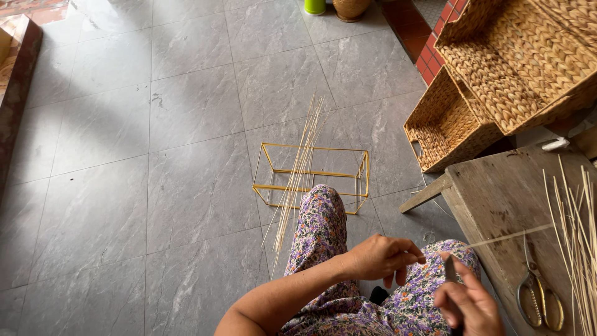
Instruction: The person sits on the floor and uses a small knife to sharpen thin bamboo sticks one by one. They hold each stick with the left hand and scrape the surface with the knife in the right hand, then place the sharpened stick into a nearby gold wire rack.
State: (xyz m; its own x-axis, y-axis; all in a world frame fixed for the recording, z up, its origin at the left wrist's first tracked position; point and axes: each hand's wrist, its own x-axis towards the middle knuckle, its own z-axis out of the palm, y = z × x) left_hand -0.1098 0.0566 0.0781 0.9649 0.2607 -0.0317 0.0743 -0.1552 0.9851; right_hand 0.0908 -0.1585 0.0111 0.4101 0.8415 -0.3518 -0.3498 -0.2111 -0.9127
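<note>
The work looks to be at an early, preparatory stage: the left hand [380, 256] is closed, pinching the near end of a single thin reed strip [507, 236], which runs out to the right over the wooden counter [497, 193]. The right hand [467, 303] is wrapped around a small dark blade [449, 269] held upright just beside that pinched end, so I judge the strip is being trimmed or split. Nothing has been woven yet on the yellow wire frame [311, 177], a bare box-shaped skeleton standing on the floor ahead of the knees. A loose sheaf of pale straight reeds [301, 168] lies slanted over the frame, and a second bundle of reeds [578, 242] fans along the right edge of the counter, so most of the material seems still unprocessed.

Finished rectangular woven baskets [497, 81], coarse and braided in golden brown fibre, are stacked tilted at upper right, against a red brick edge. Scissors [538, 298] with yellowish handles rest on the counter, whose plank is worn, grey and stained. The floor [155, 155] is smooth grey stone-look tile with a dull sheen. The person's lap is covered in purple floral cloth [320, 230], soft and matte
</note>
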